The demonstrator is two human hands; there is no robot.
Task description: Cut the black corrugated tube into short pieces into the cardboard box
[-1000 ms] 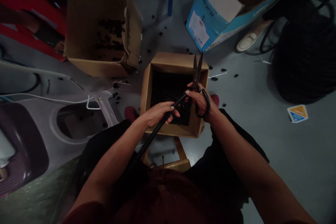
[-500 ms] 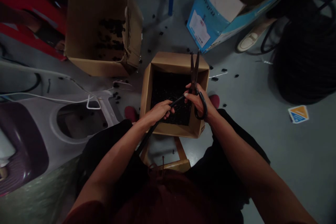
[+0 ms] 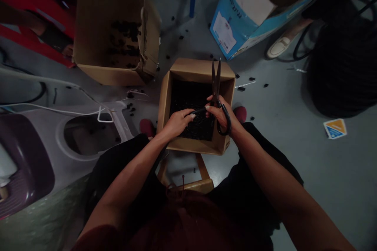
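My left hand (image 3: pixel 178 123) is closed around a black tube or cord (image 3: pixel 200 111), which runs from the fingers toward my right hand. My right hand (image 3: pixel 219 114) has the scissors (image 3: pixel 216 80) in its grip, with black handles and the two blades slightly apart, pointing away from me. The right thumb and fingertips also touch the far end of the cord. Both hands are over an open cardboard box (image 3: pixel 164 106). Many small black pieces, dark and hard to tell apart, lie inside it.
A larger cardboard box (image 3: pixel 106 74) stands front left, a blue and white carton (image 3: pixel 241 27) front right. A big black coil (image 3: pixel 341 62) lies on the right, near another person's shoe (image 3: pixel 278 48). A grey plastic stool (image 3: pixel 88 135) is at left. Black bits dot the floor.
My left hand has slid along the cord, its thumb now stretched forward. The scissors have turned slightly to the left. The boxes look unmoved.
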